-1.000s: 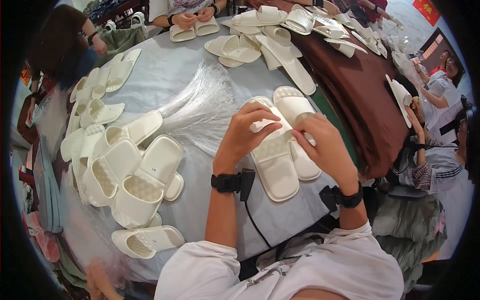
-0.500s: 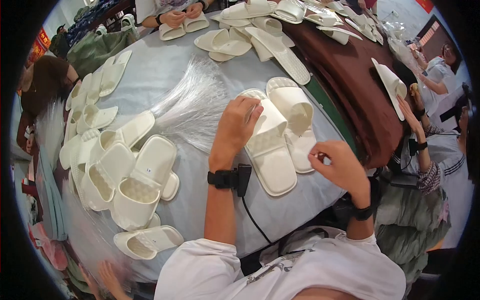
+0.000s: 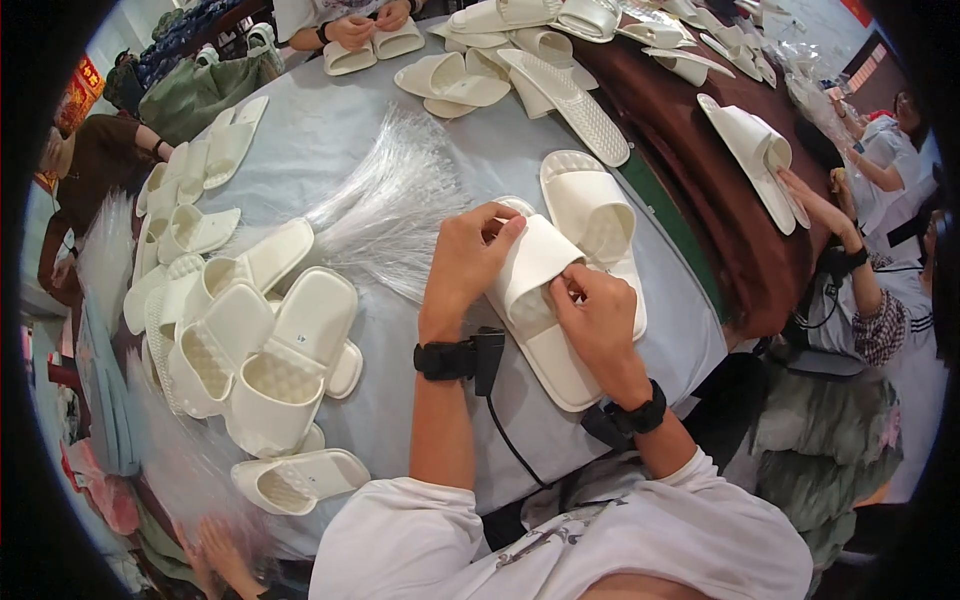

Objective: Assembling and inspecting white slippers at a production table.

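A cream slide slipper [image 3: 553, 370] lies slanted on the cloth-covered table in front of me. At the toe-side edge of its strap, my left hand [image 3: 468, 258] is closed, thumb and fingertips pinched against the slipper. My right hand [image 3: 603, 318] is pinched at the strap's other edge, above the insole. Whatever lies between its fingertips is hidden or too thin to see. A second slipper [image 3: 592, 205] of the same kind lies just right of the first, partly covered by my right hand. Beyond my left hand spreads a bundle of clear thin plastic strands [image 3: 390, 195].
Several slippers lie piled [image 3: 285, 360] at the left. More cover the far side, near a co-worker's hands [image 3: 370, 28]. On the right, another person's hand [image 3: 815, 205] touches a slipper [image 3: 745, 160] on brown cloth [image 3: 690, 190]. A cable [image 3: 512, 445] hangs from my left wrist device.
My right hand has moved left and up from beside the second slipper to the first slipper's strap. My left hand stays at the strap. At right, the co-worker's slipper has shifted left.
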`<state>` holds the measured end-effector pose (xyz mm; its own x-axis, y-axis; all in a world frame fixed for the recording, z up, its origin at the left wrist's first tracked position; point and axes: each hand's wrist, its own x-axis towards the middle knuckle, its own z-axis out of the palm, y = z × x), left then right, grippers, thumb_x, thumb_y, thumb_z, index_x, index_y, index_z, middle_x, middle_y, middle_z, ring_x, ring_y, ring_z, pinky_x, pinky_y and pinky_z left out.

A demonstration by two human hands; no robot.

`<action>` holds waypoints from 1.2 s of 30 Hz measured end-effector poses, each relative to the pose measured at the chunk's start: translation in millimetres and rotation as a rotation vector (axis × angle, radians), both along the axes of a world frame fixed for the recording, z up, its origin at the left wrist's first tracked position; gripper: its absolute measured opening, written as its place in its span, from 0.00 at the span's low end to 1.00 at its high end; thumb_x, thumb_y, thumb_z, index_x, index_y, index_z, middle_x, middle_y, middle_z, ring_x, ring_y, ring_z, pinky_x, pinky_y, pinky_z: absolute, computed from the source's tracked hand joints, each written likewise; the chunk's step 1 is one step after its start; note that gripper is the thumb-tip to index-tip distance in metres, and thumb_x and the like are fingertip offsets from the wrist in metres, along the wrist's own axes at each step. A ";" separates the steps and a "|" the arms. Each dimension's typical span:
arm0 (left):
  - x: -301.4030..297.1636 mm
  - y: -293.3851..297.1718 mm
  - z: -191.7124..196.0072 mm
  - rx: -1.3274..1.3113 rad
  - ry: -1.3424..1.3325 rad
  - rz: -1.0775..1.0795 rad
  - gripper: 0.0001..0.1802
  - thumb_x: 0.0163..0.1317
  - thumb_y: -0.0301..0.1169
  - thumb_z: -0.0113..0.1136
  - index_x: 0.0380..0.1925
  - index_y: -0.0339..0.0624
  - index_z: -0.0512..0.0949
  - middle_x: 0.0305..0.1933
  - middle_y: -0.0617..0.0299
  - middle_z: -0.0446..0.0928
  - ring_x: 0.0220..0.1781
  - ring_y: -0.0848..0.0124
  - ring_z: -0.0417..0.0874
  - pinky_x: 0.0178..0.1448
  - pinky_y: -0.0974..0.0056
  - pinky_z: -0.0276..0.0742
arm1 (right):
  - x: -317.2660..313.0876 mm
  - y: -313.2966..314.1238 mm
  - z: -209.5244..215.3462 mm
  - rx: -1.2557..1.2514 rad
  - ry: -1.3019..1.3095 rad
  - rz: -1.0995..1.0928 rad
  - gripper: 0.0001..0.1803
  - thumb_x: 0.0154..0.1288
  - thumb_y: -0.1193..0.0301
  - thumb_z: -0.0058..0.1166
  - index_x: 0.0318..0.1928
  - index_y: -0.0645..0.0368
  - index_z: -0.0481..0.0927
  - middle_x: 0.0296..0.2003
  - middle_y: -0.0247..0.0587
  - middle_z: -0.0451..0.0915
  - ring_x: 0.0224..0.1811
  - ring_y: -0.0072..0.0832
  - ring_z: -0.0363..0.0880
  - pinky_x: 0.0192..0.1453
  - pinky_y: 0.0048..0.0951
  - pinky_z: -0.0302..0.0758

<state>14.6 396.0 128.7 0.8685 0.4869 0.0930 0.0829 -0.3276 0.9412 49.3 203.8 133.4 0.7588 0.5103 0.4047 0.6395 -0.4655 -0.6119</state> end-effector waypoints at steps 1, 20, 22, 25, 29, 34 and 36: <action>0.8 -0.3 -0.4 -0.037 -0.026 -0.023 0.16 0.71 0.36 0.67 0.46 0.32 0.87 0.38 0.53 0.89 0.40 0.71 0.89 0.48 0.66 0.82 | 1.4 -1.4 -0.2 -0.003 0.000 0.001 0.07 0.64 0.70 0.65 0.34 0.61 0.85 0.23 0.46 0.82 0.25 0.41 0.83 0.31 0.40 0.77; 4.9 2.2 -7.1 -0.296 -0.102 0.052 0.18 0.65 0.29 0.72 0.52 0.31 0.82 0.47 0.54 0.88 0.47 0.69 0.89 0.52 0.66 0.84 | 0.1 2.0 -6.9 0.190 0.367 0.038 0.06 0.68 0.76 0.61 0.34 0.67 0.85 0.19 0.36 0.81 0.20 0.18 0.79 0.27 0.24 0.73; 5.4 3.6 -6.1 -0.317 -0.101 0.087 0.17 0.68 0.29 0.70 0.52 0.32 0.82 0.46 0.54 0.87 0.45 0.69 0.89 0.51 0.66 0.84 | -2.1 1.2 -9.1 0.184 0.353 0.021 0.06 0.67 0.75 0.63 0.37 0.67 0.86 0.19 0.40 0.82 0.20 0.21 0.81 0.28 0.27 0.75; 6.1 6.6 -9.1 -0.328 -0.113 0.138 0.14 0.72 0.29 0.65 0.51 0.32 0.82 0.44 0.55 0.87 0.42 0.69 0.90 0.49 0.66 0.84 | -1.1 0.9 -14.3 0.266 0.449 -0.001 0.06 0.69 0.75 0.62 0.39 0.68 0.86 0.20 0.37 0.83 0.21 0.18 0.81 0.27 0.24 0.74; 3.1 7.8 -6.0 -0.276 -0.074 0.156 0.11 0.75 0.30 0.60 0.49 0.32 0.82 0.42 0.55 0.87 0.39 0.69 0.90 0.47 0.66 0.84 | -1.1 -0.7 -16.8 0.378 0.518 -0.015 0.08 0.73 0.75 0.61 0.43 0.69 0.87 0.22 0.32 0.83 0.23 0.15 0.80 0.28 0.21 0.74; 3.9 8.4 -7.5 -0.259 -0.049 0.128 0.11 0.75 0.30 0.60 0.48 0.32 0.82 0.40 0.54 0.88 0.41 0.69 0.90 0.48 0.66 0.84 | -1.6 0.5 -19.6 0.415 0.499 -0.026 0.08 0.73 0.76 0.60 0.45 0.69 0.87 0.22 0.33 0.83 0.22 0.14 0.78 0.28 0.21 0.73; 3.9 9.4 -9.1 -0.258 -0.049 0.113 0.12 0.75 0.30 0.61 0.49 0.31 0.82 0.40 0.53 0.89 0.41 0.69 0.90 0.49 0.66 0.84 | 0.9 1.5 -19.8 0.374 0.481 -0.020 0.07 0.72 0.77 0.60 0.44 0.69 0.87 0.21 0.33 0.82 0.21 0.14 0.77 0.28 0.21 0.72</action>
<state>18.5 405.4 119.6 0.8051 0.5931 -0.0061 0.0574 -0.0676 0.9961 50.2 205.4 113.5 0.9091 0.3834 0.1629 0.2437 -0.1726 -0.9544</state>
